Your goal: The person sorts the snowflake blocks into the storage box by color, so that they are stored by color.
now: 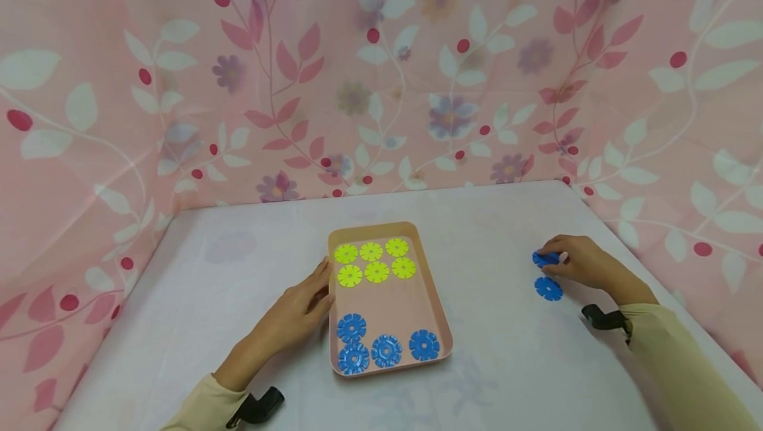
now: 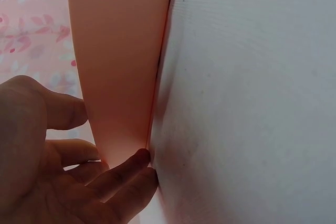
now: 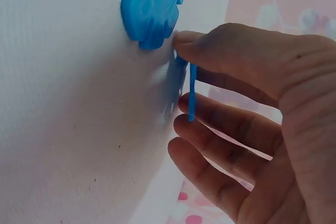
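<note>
My right hand (image 1: pixel 581 262) pinches a blue notched interlocking disc (image 1: pixel 544 259) over the right part of the table. In the right wrist view, the held disc (image 3: pixel 192 95) shows edge-on between thumb and fingers. Just in front of it, a second blue disc (image 1: pixel 548 289) lies flat on the cloth. My left hand (image 1: pixel 298 308) rests against the left wall of a pink tray (image 1: pixel 381 308); its thumb and fingertips touch the wall's outside in the left wrist view. Yellow discs (image 1: pixel 373 262) fill two rows at the tray's far end, and several blue discs (image 1: pixel 387 350) lie at its near end.
A white cloth covers the table (image 1: pixel 495 245). Pink floral curtains (image 1: pixel 381 87) hang behind it and along both sides. A black wrist mount (image 1: pixel 602 317) sits by the right sleeve, another mount (image 1: pixel 262 406) by the left.
</note>
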A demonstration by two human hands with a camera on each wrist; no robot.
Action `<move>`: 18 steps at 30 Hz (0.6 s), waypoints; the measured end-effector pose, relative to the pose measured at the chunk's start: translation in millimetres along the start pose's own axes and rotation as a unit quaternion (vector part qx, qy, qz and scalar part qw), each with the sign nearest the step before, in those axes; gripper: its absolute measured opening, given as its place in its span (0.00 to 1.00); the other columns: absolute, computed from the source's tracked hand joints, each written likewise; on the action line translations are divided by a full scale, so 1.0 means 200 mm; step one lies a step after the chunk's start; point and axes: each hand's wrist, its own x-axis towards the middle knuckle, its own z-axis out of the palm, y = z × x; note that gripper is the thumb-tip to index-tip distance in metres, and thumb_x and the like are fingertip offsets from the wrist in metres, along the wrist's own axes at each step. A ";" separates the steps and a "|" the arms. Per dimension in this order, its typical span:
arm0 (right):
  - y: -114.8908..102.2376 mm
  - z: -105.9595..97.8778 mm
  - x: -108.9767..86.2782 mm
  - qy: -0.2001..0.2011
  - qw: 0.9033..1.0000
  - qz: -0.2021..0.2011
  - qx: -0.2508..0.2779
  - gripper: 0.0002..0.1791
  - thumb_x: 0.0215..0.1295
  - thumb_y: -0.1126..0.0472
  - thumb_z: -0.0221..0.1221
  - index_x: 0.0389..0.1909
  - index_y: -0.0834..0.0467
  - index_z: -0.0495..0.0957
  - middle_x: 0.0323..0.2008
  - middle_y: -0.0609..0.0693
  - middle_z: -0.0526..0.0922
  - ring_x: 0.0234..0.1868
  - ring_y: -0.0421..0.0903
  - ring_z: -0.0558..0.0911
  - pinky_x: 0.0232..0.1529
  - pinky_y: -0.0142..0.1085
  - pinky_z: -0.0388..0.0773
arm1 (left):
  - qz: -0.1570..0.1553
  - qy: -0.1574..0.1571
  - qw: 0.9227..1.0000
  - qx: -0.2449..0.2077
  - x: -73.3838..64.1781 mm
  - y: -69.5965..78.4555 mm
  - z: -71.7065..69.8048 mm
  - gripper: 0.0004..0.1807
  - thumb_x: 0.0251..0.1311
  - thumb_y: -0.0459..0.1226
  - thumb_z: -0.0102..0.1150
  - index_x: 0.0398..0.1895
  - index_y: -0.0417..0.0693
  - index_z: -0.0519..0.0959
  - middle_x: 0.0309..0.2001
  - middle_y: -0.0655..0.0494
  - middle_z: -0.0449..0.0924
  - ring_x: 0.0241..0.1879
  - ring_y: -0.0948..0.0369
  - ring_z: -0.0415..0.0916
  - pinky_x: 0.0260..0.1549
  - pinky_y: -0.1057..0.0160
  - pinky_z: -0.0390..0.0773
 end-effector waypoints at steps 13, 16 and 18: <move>-0.01 0.00 0.01 -0.004 1.000 0.015 -0.001 0.21 0.57 0.60 0.77 0.47 0.67 0.86 0.41 0.55 0.84 0.38 0.51 0.82 0.37 0.42 0.86 | -0.007 -0.004 1.000 -0.003 -0.01 0.01 -0.01 0.36 0.75 0.37 0.58 0.81 0.38 0.57 0.81 0.43 0.52 0.74 0.46 0.61 0.66 0.45 0.68; -0.01 0.00 0.01 -0.007 1.000 0.016 0.000 0.20 0.57 0.60 0.77 0.47 0.67 0.86 0.41 0.55 0.84 0.38 0.51 0.82 0.37 0.45 0.86 | -0.007 -0.004 1.000 -0.003 0.00 0.01 -0.01 0.36 0.75 0.37 0.58 0.81 0.38 0.57 0.81 0.43 0.52 0.74 0.46 0.61 0.66 0.45 0.68; -0.01 0.00 0.01 -0.007 1.000 0.016 0.001 0.20 0.57 0.60 0.77 0.47 0.67 0.86 0.41 0.55 0.84 0.38 0.51 0.82 0.37 0.44 0.86 | -0.006 -0.003 1.000 -0.004 0.00 0.01 -0.01 0.36 0.75 0.37 0.58 0.81 0.38 0.58 0.81 0.43 0.52 0.74 0.46 0.61 0.66 0.45 0.68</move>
